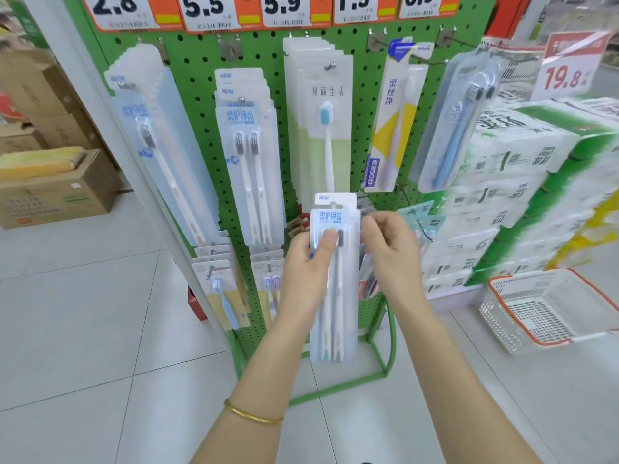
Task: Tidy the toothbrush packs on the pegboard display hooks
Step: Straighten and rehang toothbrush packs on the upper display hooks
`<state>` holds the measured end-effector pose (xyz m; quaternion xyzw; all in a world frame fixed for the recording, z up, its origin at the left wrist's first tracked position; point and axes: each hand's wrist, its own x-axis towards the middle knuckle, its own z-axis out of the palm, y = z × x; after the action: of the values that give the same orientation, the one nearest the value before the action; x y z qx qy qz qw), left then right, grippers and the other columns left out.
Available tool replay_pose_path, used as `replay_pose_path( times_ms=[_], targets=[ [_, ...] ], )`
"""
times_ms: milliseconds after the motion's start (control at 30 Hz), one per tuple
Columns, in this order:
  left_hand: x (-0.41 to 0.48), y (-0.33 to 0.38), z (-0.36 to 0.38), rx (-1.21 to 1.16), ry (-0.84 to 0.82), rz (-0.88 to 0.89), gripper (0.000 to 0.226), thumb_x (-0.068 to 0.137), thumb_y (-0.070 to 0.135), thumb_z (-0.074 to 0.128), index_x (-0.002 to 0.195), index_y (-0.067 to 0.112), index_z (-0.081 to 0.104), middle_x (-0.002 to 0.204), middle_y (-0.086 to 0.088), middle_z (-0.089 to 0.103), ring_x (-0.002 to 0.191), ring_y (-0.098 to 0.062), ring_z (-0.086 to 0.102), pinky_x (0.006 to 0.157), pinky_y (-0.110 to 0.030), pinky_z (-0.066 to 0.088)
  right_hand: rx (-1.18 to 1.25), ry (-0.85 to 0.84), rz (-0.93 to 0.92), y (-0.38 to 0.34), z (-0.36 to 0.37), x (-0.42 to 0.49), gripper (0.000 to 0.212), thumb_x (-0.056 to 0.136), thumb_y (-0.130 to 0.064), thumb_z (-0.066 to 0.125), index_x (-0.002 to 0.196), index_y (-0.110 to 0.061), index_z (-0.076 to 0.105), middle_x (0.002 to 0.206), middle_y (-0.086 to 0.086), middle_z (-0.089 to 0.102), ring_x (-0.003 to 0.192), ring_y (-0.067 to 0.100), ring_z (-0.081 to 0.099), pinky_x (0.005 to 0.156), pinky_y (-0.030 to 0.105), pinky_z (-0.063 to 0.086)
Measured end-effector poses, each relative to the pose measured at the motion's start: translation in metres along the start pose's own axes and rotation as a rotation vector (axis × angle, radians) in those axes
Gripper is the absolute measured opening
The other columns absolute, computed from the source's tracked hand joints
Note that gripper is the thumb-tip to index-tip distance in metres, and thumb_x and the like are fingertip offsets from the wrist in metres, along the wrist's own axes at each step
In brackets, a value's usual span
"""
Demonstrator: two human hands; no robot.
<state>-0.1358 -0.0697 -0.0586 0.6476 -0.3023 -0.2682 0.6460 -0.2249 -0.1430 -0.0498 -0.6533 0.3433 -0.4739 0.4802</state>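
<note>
- Right now, your left hand (306,266) is gripping the toothbrush pack (335,296) from its left edge, with the thumb pressing across the front over the brush heads.
- Your right hand (393,254) is pinching the same pack at its upper right edge, fingers curled, so both hands are clamping it upright between them.
- The pack is hanging free in front of the lower part of the pegboard (201,82), off any hook; a second card top marked NEW is showing behind it.
- A gold bracelet (251,415) is sitting on your left wrist, at seven o'clock from the pack.
- At eleven o'clock, matching twin-brush packs (249,162) are hanging on a hook.
- At twelve o'clock, a single-brush pack (323,128) with a blue head is hanging straight.
- At one o'clock, a yellow-and-white pack (390,128) is leaning, and beyond it a blue-brush pack (457,125) is tilting too.
- At ten o'clock, a tall clear pack (160,145) is slanting on the board's left edge.
- Price tags (207,8) are running along the top.
- At three o'clock, wrapped tissue bundles (519,182) are standing stacked, with a white basket (502,316) on the floor at four o'clock.
- At nine o'clock, cardboard boxes (57,199) are sitting on the floor.
</note>
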Motion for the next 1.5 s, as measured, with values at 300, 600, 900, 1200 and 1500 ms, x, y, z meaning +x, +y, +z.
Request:
replay_pose_path(
  times_ms=[300, 600, 900, 1200, 1500],
  targets=[
    [-0.006, -0.014, 0.016, 0.241, 0.029, 0.077, 0.029, 0.097, 0.039, 0.047, 0.106, 0.011, 0.051, 0.083, 0.013, 0.049, 0.071, 0.009, 0.049, 0.066, -0.009, 0.039, 0.025, 0.026, 0.091, 0.038, 0.008, -0.036, 0.027, 0.094, -0.007, 0.052, 0.070, -0.017, 0.046, 0.066, -0.008, 0.042, 0.061, 0.002, 0.036, 0.057, 0.017, 0.033],
    [-0.033, -0.033, 0.010, 0.562, -0.356, 0.089, 0.034, 0.099, 0.039, 0.041, 0.117, 0.012, 0.030, 0.092, -0.013, 0.056, 0.086, -0.029, 0.057, 0.081, -0.042, 0.047, 0.240, 0.162, 0.223, 0.041, -0.003, -0.020, 0.023, 0.096, -0.012, 0.052, 0.073, -0.017, 0.049, 0.068, -0.007, 0.039, 0.057, -0.003, 0.036, 0.058, 0.010, 0.034],
    [-0.031, -0.049, -0.003, 0.537, -0.597, -0.078, 0.075, 0.081, 0.036, 0.073, 0.138, 0.021, 0.026, 0.140, 0.004, 0.041, 0.124, -0.012, 0.042, 0.100, -0.029, 0.035, 0.293, 0.260, 0.264, 0.045, -0.009, -0.006, 0.028, 0.097, -0.012, 0.051, 0.070, -0.017, 0.047, 0.066, -0.006, 0.037, 0.053, -0.003, 0.033, 0.053, 0.009, 0.032],
    [-0.036, -0.038, 0.000, 0.845, -0.568, 0.129, 0.110, 0.078, 0.037, 0.075, 0.150, 0.026, -0.008, 0.159, 0.002, 0.009, 0.135, -0.018, 0.034, 0.100, -0.027, 0.037, 0.350, 0.358, 0.352, 0.052, -0.005, -0.004, 0.024, 0.097, -0.017, 0.052, 0.073, -0.018, 0.050, 0.071, -0.005, 0.040, 0.063, 0.004, 0.034, 0.060, 0.015, 0.035],
    [-0.034, -0.038, 0.006, 0.706, -0.663, -0.081, 0.108, 0.078, 0.024, 0.066, 0.149, 0.034, -0.015, 0.156, 0.004, 0.015, 0.133, -0.020, 0.039, 0.102, -0.039, 0.044, 0.622, 0.167, 0.531, 0.037, -0.006, -0.007, 0.022, 0.093, -0.033, 0.057, 0.080, -0.015, 0.054, 0.074, 0.001, 0.061, 0.068, 0.016, 0.057, 0.066, 0.031, 0.048]
  ],
)
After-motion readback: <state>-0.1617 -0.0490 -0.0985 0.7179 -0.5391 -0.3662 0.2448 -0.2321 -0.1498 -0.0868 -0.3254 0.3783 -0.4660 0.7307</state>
